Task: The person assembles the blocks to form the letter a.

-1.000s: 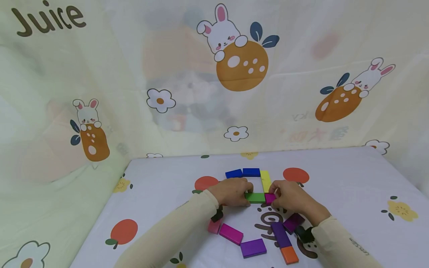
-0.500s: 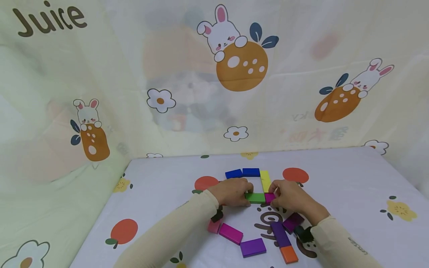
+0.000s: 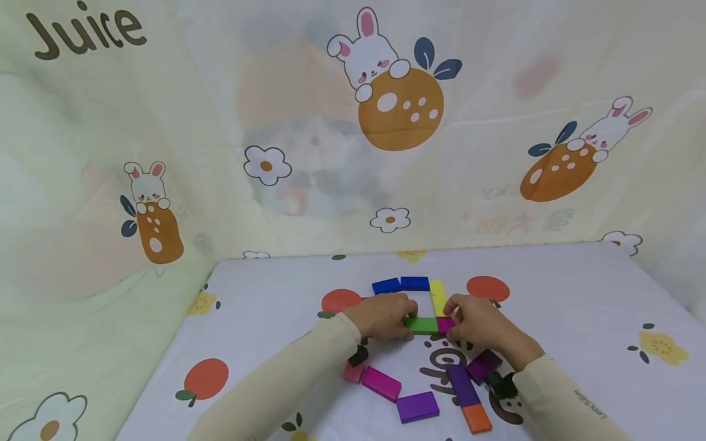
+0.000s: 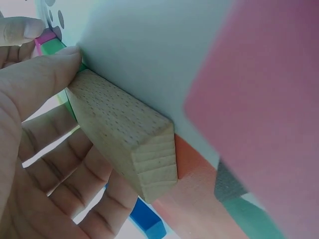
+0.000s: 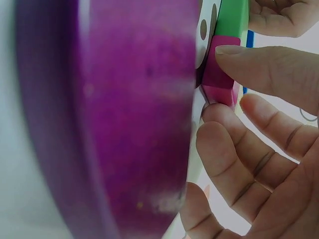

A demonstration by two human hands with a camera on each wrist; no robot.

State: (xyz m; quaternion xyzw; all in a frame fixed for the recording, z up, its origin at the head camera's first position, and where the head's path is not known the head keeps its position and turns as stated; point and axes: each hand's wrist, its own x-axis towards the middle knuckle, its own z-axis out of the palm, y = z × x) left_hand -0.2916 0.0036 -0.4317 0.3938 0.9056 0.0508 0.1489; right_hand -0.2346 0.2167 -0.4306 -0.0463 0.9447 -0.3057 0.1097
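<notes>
My left hand (image 3: 384,315) pinches a green block (image 3: 422,326) at its left end, thumb on the near side and fingers beyond. A bare wooden block (image 4: 122,124) lies end to end with it under that hand, hidden in the head view. At the green block's right end, my right hand (image 3: 485,324) holds a magenta block (image 5: 224,62) between thumb and fingers. These two blocks touch. A yellow block (image 3: 437,297) runs back from the magenta one, towards two blue blocks (image 3: 414,283) lying in a row behind.
Nearer the front lie a pink block (image 3: 353,372), a deep pink block (image 3: 382,384), a violet block (image 3: 418,408), a dark purple block (image 3: 463,384), an orange block (image 3: 477,419) and a plum block (image 3: 484,365) close to the right wrist. A patterned cloth (image 3: 265,392) covers the table.
The head view has shifted very slightly. Both hands keep their hold, and the blocks lie as before.
</notes>
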